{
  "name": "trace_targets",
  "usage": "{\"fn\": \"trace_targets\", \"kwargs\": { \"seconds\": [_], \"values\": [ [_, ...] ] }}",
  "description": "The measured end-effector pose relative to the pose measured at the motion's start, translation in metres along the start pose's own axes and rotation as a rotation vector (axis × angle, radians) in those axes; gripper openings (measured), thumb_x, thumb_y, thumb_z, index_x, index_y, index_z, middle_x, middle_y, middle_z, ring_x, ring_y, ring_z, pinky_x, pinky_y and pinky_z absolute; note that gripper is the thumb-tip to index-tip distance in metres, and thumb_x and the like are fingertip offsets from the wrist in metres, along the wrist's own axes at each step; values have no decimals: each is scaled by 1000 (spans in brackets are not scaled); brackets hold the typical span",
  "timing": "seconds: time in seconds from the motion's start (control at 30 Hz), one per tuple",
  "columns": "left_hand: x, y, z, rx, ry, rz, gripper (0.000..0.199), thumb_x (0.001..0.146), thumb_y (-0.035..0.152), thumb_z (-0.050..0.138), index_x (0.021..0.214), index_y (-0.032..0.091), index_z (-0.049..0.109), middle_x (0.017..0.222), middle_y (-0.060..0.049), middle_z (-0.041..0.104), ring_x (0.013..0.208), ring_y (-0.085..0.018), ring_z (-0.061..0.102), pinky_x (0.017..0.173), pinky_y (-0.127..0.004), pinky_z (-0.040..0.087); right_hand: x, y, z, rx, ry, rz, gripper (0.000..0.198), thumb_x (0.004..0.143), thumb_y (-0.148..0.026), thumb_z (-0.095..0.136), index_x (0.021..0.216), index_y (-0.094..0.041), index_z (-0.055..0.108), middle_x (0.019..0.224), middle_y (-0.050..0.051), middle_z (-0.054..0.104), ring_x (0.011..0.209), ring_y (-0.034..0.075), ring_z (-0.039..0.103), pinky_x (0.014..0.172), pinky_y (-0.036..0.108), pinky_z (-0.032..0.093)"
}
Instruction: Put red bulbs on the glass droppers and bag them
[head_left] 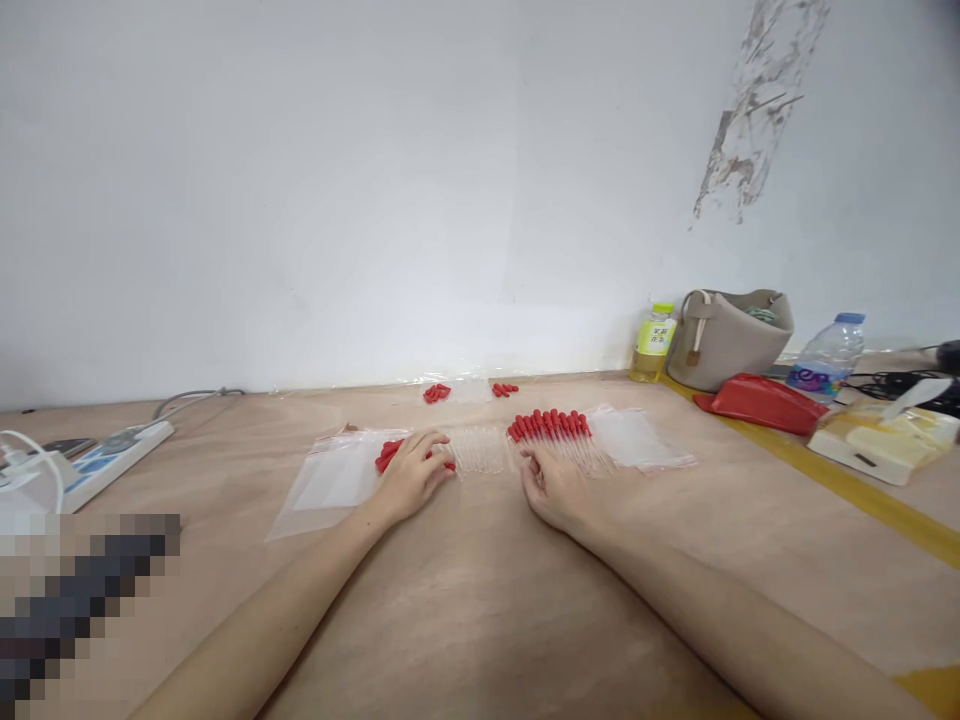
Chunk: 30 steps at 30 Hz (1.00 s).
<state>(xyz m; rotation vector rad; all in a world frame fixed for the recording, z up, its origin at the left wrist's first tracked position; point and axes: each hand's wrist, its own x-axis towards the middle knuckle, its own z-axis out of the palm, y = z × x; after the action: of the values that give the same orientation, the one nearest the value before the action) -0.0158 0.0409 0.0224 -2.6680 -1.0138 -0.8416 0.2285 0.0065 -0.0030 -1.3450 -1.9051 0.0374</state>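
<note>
Pale wall behind, scuffed patch at upper right of frame; brown worktable (480, 600) filling the lower half, yellow tape strip along its right side.

Left hand (411, 475) just left of centre, palm down, fingers curled loosely over a small heap of red rubber bulbs (387, 453). Touching them; whether any is pinched, cannot tell. Heap lying on the right edge of a flat clear plastic bag (330, 480).

Right hand (550, 484) just right of centre, palm down, fingers partly folded, fingertips at the near tips of a fanned row of assembled droppers (559, 432). Firm grasp not visible; looks released or only touching.

Between the hands: row of bare glass tubes (480, 450), side by side, long axes running away from the viewer toward the wall. Left hand nearer, its fingertips almost at the row's left end; right hand a little further off. Assembled droppers lying the same way, red caps at the far end, glass tips toward the right hand.

Further back, centre: two small clusters of red caps (437, 392) near the wall. Second clear bag (637, 437) right of the droppers.

Right of frame: yellow drink bottle (654, 343), grey bag (731, 335), water bottle (829, 358), red case (761, 402). Left edge: white power strip (105, 455) with cables.
</note>
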Motion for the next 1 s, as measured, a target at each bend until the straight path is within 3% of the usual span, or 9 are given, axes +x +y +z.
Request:
{"fn": "trace_targets", "kwargs": {
  "seconds": [0.17,0.3,0.37,0.5,0.57,0.7,0.87,1.0],
  "values": [
    [-6,32,-6,-458,163,-281,13,84,23,43,93,18,51,89,-5,55,81,-16,53,73,-30,43,-7,-6,-2,8,-27,-137,18,84,-20,35,86,-17,52,77,5,58,71,15,53,65,26,37],
    [-16,49,3,-953,151,-465,17,82,28,44,92,16,51,90,-5,57,77,-15,56,73,-29,45,-9,-13,-3,5,-46,-264,17,85,-18,34,88,-17,51,84,5,58,77,15,52,71,28,35],
    [-20,50,9,-1058,133,-501,16,80,30,48,81,15,54,90,-5,57,78,-15,57,74,-30,45,-11,-14,-2,-8,-63,-314,17,85,-19,35,88,-18,51,84,4,58,77,15,51,72,29,35],
    [-23,49,17,-1063,125,-544,18,73,29,59,71,15,47,83,-1,55,66,-12,58,65,-27,47,-12,-13,1,-13,-78,-355,16,85,-19,35,88,-18,51,84,3,58,77,14,51,73,28,34],
    [-24,48,21,-1067,137,-529,19,74,27,59,83,17,46,90,-2,55,71,-13,61,69,-29,48,-12,-13,0,-16,-77,-362,16,85,-19,35,88,-18,51,84,3,58,76,14,51,73,29,33],
    [-28,45,23,-934,112,-468,40,79,25,52,116,21,39,121,-9,43,102,-20,54,86,-37,43,-11,-15,-2,-34,-73,-360,16,85,-20,36,88,-18,52,85,3,59,75,14,50,72,29,33],
    [-28,42,18,-595,-16,-396,24,81,25,48,102,22,60,127,-7,41,118,-24,38,98,-42,30,-12,-17,-4,-42,-72,-366,17,85,-21,37,89,-18,53,84,3,60,74,13,51,71,29,33],
    [-26,44,14,-576,-28,-364,22,82,24,46,98,21,61,124,-7,45,115,-23,40,96,-41,32,-11,-15,-2,-37,-82,-392,18,86,-22,37,89,-18,54,84,3,61,74,13,52,73,29,32]
  ]
}}
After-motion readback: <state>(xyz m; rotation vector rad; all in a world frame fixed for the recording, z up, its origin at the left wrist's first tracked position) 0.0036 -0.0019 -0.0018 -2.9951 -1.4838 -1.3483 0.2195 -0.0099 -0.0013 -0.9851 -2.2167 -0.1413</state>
